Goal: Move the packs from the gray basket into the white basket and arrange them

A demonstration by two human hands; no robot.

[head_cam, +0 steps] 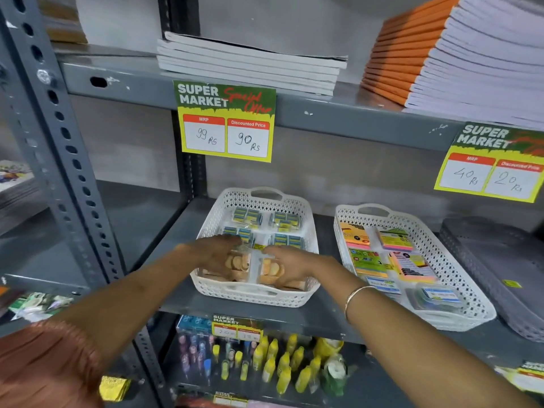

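Nearest us, both forearms reach fwd over the shelf edge; a thin bangle sits on our right wrist. Our left hand and right hand are down in the front part of the white basket, knuckles up, close together w/ a narrow gap between. Left fingers curl down over a clear pack of orange-tan pieces; right fingers lie pressed together, tips resting on the twin pack just beside it. Can't tell if either hand really pinches a pack or only presses on it.

Just beyond the fingertips, four blue-yellow packs lie flat in two rows, filling the back of the same basket. Right of our right hand, apart from it, a second white basket holds sticky-note pads etc. Farther right still, the gray basket sits at the shelf end; looks bare inside apart from a small yellow tag. Above the fingers, a price card hangs from the upper shelf, w/ stacked notebooks on top.
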